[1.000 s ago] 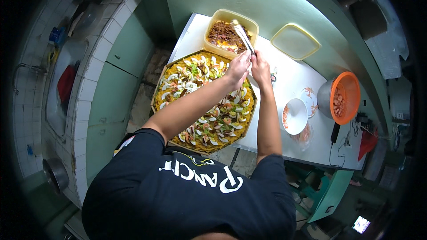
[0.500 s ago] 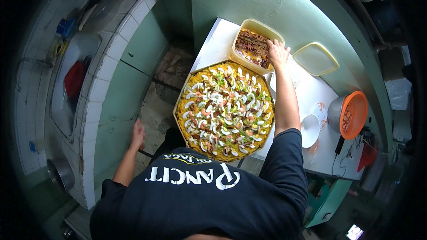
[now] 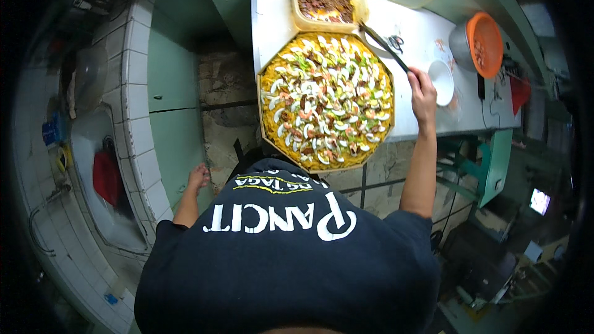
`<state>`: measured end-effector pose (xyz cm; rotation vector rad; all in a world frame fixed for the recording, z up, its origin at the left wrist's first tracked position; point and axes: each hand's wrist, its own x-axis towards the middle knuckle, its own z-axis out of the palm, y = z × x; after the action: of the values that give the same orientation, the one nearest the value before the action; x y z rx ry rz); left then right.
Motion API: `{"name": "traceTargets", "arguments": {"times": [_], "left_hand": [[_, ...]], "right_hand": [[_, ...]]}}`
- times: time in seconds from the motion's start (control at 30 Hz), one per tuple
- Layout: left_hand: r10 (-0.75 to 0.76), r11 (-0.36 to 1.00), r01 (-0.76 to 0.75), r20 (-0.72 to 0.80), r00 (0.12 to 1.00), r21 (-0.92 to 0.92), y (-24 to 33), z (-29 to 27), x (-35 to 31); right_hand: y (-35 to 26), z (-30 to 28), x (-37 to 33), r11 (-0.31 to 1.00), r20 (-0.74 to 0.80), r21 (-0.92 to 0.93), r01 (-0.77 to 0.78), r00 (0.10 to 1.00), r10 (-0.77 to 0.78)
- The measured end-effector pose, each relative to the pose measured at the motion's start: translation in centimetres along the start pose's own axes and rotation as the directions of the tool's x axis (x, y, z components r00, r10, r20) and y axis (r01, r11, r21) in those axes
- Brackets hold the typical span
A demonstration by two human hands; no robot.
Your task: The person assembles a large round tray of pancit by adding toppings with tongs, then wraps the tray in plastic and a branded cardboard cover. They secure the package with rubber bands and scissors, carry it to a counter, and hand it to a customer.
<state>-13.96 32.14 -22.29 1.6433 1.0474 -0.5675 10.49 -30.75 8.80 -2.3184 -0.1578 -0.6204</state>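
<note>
One empty left hand (image 3: 198, 177) hangs left of the garnished noodle tray (image 3: 284, 155), the tub (image 3: 327, 26) just beyond it. Rightward, a dark utensil (image 3: 395, 59) gripped in the right hand (image 3: 423, 94) wants its tip kept clear of the egg slices (image 3: 356, 74); that hand no longer reaches into the tub
</note>
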Motion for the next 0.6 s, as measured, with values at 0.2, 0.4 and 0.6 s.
{"name": "traceTargets", "arguments": {"times": [0.2, 0.4, 0.6], "left_hand": [[0.103, 0.993, -0.104, 0.032, 0.994, 0.051, 7.8, 0.1, 0.2], [0.168, 0.962, -0.196, 0.158, 0.973, 0.189, 11.2, 3.1, -0.8], [0.200, 0.953, -0.229, 0.153, 0.968, 0.197, 10.1, 3.9, -1.7]], "right_hand": [[0.7, -2.8, -13.7, 0.936, 0.011, -0.138, -0.325, 0.944, 0.329], [0.1, 2.5, -16.4, 0.941, 0.187, -0.293, -0.167, 0.956, 0.228], [-0.6, 3.2, -14.7, 0.900, 0.241, -0.424, -0.095, 0.947, 0.214]]}}
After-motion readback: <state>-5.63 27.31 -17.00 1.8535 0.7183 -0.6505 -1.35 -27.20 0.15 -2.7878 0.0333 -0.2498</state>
